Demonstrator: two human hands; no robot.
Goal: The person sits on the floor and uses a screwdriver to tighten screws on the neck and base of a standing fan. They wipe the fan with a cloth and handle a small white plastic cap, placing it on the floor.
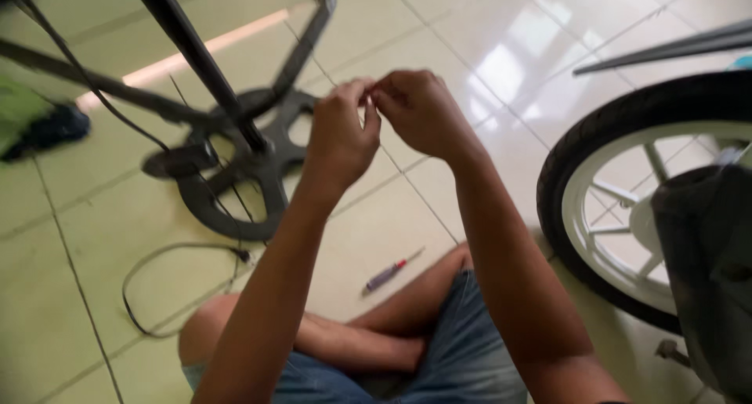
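Both hands meet fingertip to fingertip above the tiled floor [94,294]: left hand [338,138] and right hand [419,110] pinch something too small to identify. Screwdriver [389,272] lies untouched on the floor beside the knee; wheel [603,177] stands at right.

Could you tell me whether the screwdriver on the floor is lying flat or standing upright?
Lying flat: the screwdriver rests lengthwise on the tiled floor, untouched, below both raised hands.
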